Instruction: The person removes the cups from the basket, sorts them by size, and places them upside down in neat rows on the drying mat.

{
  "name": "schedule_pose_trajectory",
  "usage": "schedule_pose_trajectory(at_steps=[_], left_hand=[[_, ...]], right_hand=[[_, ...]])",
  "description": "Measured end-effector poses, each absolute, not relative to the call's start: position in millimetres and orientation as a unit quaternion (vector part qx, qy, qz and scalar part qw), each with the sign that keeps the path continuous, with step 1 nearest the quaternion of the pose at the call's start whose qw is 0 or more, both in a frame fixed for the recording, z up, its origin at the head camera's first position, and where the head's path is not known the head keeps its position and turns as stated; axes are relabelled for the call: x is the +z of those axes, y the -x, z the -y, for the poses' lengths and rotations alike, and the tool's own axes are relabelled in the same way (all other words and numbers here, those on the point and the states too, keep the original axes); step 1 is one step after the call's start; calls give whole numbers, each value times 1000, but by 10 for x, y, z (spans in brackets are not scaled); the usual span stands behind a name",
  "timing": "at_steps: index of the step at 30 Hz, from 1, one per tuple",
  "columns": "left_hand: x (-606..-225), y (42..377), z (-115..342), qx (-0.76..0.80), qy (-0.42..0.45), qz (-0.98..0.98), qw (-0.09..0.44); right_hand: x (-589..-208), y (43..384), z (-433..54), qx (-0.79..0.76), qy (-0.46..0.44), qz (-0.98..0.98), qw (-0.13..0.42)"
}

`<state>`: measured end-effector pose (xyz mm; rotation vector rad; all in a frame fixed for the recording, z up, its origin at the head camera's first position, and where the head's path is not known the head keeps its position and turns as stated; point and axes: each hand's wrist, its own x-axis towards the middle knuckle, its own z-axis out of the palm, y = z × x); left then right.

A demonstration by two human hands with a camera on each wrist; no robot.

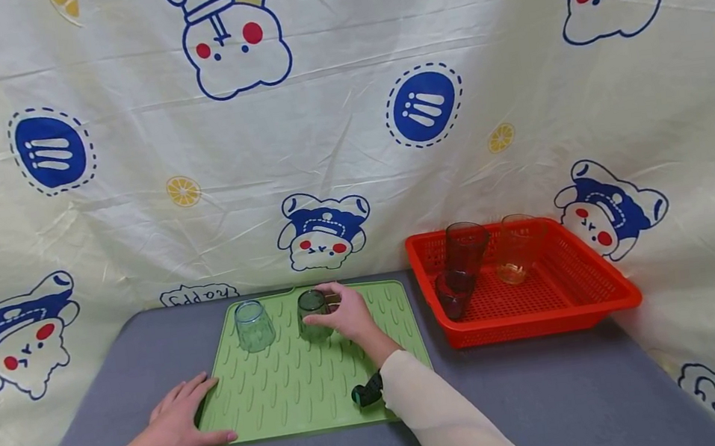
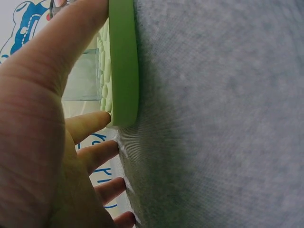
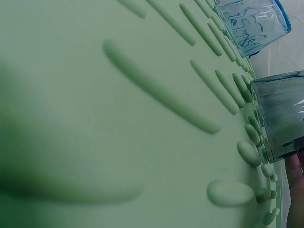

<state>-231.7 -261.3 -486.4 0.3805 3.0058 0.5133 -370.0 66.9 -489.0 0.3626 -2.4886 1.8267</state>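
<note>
On the back part of a green ridged mat, my right hand holds a dark grey-green glass, thumb at its near side and fingers behind it. The right wrist view shows this glass standing on the ridges, with a finger below it. To its left on the mat stands a light blue clear glass. My left hand rests at the mat's left front corner with fingers spread. In the left wrist view, the thumb and a fingertip touch the mat's edge.
A red plastic basket stands to the right of the mat. Inside it lean a tall dark glass, a shorter dark glass and a clear amber-tinted glass. A patterned curtain hangs behind the grey table.
</note>
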Motion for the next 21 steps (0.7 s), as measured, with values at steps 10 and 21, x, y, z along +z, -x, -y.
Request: schedule_pose_trajectory(at_steps=[10, 21], left_hand=[[-4868, 2323, 2610, 168, -123, -978, 33], [-4861, 2320, 2614, 166, -123, -978, 34]], right_hand=[[-4911, 3684, -674, 578, -112, 808, 26], [-4945, 3651, -663, 582, -108, 806, 33]])
